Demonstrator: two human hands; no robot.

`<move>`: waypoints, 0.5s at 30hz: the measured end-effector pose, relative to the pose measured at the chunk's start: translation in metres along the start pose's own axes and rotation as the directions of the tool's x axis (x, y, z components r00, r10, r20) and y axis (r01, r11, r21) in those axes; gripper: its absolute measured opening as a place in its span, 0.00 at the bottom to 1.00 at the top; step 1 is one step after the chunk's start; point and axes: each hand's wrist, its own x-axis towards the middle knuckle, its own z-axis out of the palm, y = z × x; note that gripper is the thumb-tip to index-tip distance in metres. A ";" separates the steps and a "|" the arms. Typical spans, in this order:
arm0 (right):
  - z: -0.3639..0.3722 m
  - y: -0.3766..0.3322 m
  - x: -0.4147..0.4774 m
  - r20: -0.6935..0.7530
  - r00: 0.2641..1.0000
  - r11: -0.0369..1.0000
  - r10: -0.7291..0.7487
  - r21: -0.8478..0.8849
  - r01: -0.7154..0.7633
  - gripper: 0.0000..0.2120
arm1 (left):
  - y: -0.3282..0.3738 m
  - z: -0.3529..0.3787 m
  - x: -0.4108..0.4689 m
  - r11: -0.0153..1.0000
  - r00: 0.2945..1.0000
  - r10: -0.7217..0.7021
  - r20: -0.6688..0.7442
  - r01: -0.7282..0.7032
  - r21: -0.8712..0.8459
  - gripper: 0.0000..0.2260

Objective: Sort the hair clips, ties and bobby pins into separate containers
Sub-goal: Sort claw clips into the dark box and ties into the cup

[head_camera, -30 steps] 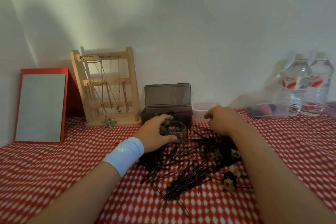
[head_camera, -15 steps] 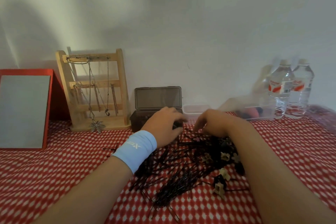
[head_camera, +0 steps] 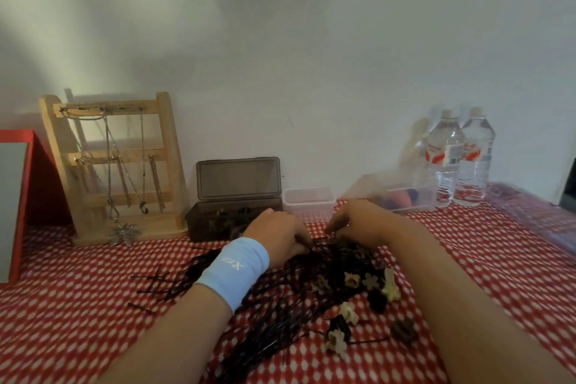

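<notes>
Red-checked surface (head_camera: 78, 305), white wall behind. Pin pile (head_camera: 280, 305) at centre near, small clips (head_camera: 352, 280) on its right edge; dark box (head_camera: 230, 218) and clear tub (head_camera: 308, 201) sit far of it. Left hand (head_camera: 277, 237) and right hand (head_camera: 358, 221) curl into the pile's far end; can't tell either grip.

Home dressing corner: wooden jewellery stand (head_camera: 115, 165), red-framed mirror (head_camera: 15, 206), checked tablecloth (head_camera: 78, 305), plain wall.

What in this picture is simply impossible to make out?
- Head view: the fingertips of the left hand and right hand curl into the bobby pin pile, so whatever they hold is hidden.
- Contents of the dark box: too dim.
- Coloured things in the clear container: blurred.
- The mirror: cut off by the left edge.
</notes>
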 end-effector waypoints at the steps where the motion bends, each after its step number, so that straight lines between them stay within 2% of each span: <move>1: 0.000 0.002 0.000 -0.012 1.000 1.000 0.002 0.020 -0.002 0.13 | -0.002 0.000 -0.001 0.999 1.000 -0.016 -0.001 0.016 -0.042 0.08; 5: 0.001 0.002 0.000 -0.059 0.998 0.996 -0.012 0.084 0.017 0.12 | -0.015 -0.014 -0.004 0.945 0.991 -0.122 -0.044 0.103 -0.310 0.06; 7: 0.003 -0.002 -0.001 -0.125 0.992 0.987 -0.021 0.154 0.040 0.10 | -0.024 -0.026 -0.007 0.924 0.983 -0.161 -0.085 0.120 -0.362 0.05; 11: 0.004 -0.011 -0.001 -0.236 0.971 0.965 -0.026 0.248 0.086 0.12 | -0.043 -0.048 -0.019 0.930 0.962 -0.269 -0.032 0.252 -0.266 0.03; 15: 0.008 -0.018 0.000 -0.214 0.976 0.973 -0.049 0.209 0.095 0.11 | -0.056 -0.046 -0.030 0.920 0.927 -0.371 0.055 0.375 -0.115 0.03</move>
